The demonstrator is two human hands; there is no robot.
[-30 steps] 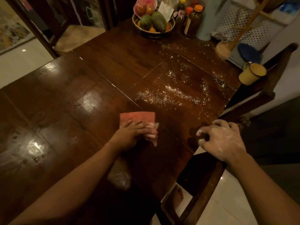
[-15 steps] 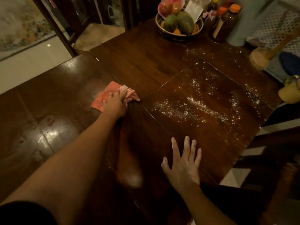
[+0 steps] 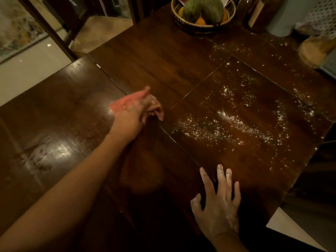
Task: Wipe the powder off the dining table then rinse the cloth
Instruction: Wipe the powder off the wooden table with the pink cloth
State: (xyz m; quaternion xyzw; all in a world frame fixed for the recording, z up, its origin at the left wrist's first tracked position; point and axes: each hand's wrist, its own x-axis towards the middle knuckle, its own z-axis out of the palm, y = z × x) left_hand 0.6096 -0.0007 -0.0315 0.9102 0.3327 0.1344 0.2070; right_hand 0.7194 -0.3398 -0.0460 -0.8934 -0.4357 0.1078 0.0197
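To your far left lies a pale, shiny floor (image 3: 29,73). Beyond it a wooden chair with a woven tan seat (image 3: 101,31) stands close against the dark, polished wooden dining table (image 3: 160,51). The table's left leaf carries patches of bright glare.

Your left hand (image 3: 138,111) reaches out over the middle of the table, beside the seam between two leaves, and it is smeared by motion. It holds the pink fabric cloth (image 3: 121,105), which shows along the hand's left side and runs up past the knuckles, low against the wood. The fingers, dusted white, bend down over the pink cloth. The blur hides how tightly they grip.

To the right of that hand, white powder (image 3: 227,122) lies scattered over the right-hand leaf. It is thickest in a band just past the seam and thins toward the far right edge and corner. The cloth sits near the band's left end, not on it.

Your right hand (image 3: 218,202) lies palm down on bare wood at the table's near side, on your side of the powder. Its fingers are straight and spread, holding nothing, with white dust on the tips.

At the far end stands a round woven basket (image 3: 201,28) of green and orange fruit (image 3: 203,8). Dark bottles (image 3: 254,13) stand to its right, cut off by the top edge.
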